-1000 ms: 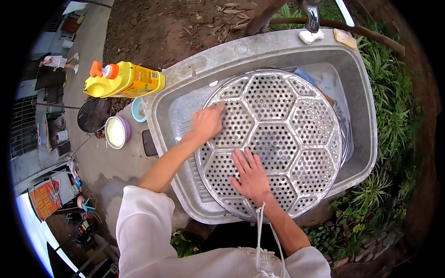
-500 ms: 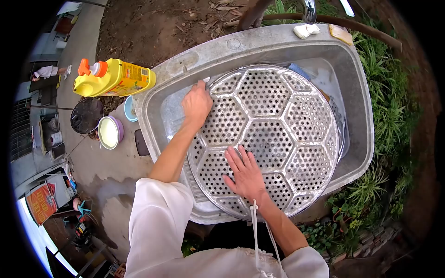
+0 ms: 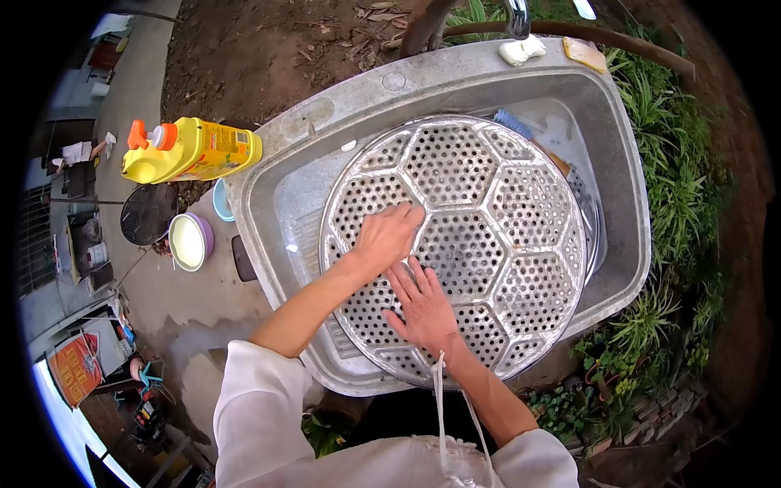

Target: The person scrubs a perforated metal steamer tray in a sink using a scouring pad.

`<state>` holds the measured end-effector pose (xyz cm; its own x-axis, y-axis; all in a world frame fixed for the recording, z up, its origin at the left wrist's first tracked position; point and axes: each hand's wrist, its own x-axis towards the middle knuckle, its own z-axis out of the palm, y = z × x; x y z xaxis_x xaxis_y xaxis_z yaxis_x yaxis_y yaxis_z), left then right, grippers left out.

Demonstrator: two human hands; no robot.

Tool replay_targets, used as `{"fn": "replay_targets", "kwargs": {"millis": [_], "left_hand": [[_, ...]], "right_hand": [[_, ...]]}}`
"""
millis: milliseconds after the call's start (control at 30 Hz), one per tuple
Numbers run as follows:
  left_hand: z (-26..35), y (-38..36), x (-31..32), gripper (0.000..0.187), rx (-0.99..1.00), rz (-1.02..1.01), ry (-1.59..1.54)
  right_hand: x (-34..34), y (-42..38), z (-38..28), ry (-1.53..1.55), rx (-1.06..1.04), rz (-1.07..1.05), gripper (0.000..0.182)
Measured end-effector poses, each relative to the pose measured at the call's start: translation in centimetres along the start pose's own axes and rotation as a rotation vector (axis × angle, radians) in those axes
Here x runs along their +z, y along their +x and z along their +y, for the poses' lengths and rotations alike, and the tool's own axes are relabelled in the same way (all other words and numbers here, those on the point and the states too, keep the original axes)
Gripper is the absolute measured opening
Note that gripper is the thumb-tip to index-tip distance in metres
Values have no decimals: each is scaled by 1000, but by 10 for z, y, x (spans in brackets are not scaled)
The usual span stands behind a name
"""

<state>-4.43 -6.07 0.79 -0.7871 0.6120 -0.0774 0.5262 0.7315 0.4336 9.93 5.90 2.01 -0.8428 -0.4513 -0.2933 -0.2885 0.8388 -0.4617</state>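
A round perforated metal tray point(image 3: 464, 252) with a raised hexagon pattern lies in the grey stone sink point(image 3: 277, 146), its near edge over the rim. My left hand point(image 3: 389, 237) is on the tray left of its centre, fingers curled down against the metal; whatever is under them is hidden. Just below it, my right hand point(image 3: 425, 309) lies flat on the tray with fingers spread, holding nothing. A small white piece point(image 3: 348, 146) sits in the sink by the tray's upper left edge.
A yellow jug point(image 3: 203, 150) with an orange top stands left of the sink. A tap point(image 3: 517, 18), a white lump point(image 3: 521, 50) and a sponge point(image 3: 584, 55) are at the far rim. A blue brush point(image 3: 512, 124) shows behind the tray. Bowls are at left, plants at right.
My left hand has moved from the tray's upper left edge in toward its middle, and a white piece near that edge is now uncovered. My right hand stays on the tray.
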Motion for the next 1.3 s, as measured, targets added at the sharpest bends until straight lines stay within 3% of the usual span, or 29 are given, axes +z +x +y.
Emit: {"fn": "replay_targets", "kwargs": {"millis": [100, 200, 267, 333, 400, 467, 533, 600, 667, 800, 867, 1000, 1100, 1300], "left_hand": [[-36, 57, -14, 12, -213, 184, 97], [-17, 52, -11, 15, -131, 44, 110], [4, 17, -5, 19, 70, -98, 87], [-10, 30, -13, 18, 62, -17, 103], [-21, 55, -16, 14, -67, 77, 206], [-15, 49, -13, 14, -54, 73, 219], [2, 17, -14, 13, 110, -75, 191], [-16, 22, -16, 15, 166, -78, 165], [-31, 45, -13, 20, -25, 34, 281], [-5, 27, -9, 22, 10, -32, 256], [-15, 24, -15, 22, 134, -65, 212], [-11, 47, -16, 16, -31, 81, 263], [13, 2, -6, 14, 155, -53, 104], [-34, 36, -8, 13, -149, 174, 210]], "right_hand": [[2, -1, 2, 2, 0, 18, 73], [3, -3, 3, 34, -24, 86, 73], [6, -1, 2, 48, -8, 68, 72], [4, -1, 4, 46, -5, 87, 72], [3, -2, 2, 62, -15, 50, 74], [3, -2, 3, 64, -13, 51, 74], [8, -3, 4, 73, -28, 115, 72], [3, -3, 4, 64, 1, 106, 72], [4, -3, 5, 109, -32, 108, 72], [5, -4, 5, 103, -30, 119, 72], [8, -5, 2, 107, -47, 121, 73], [5, -3, 4, 86, -47, 93, 73], [5, -1, 2, 35, -5, 43, 74], [1, 0, 3, 16, -12, 82, 74]]}}
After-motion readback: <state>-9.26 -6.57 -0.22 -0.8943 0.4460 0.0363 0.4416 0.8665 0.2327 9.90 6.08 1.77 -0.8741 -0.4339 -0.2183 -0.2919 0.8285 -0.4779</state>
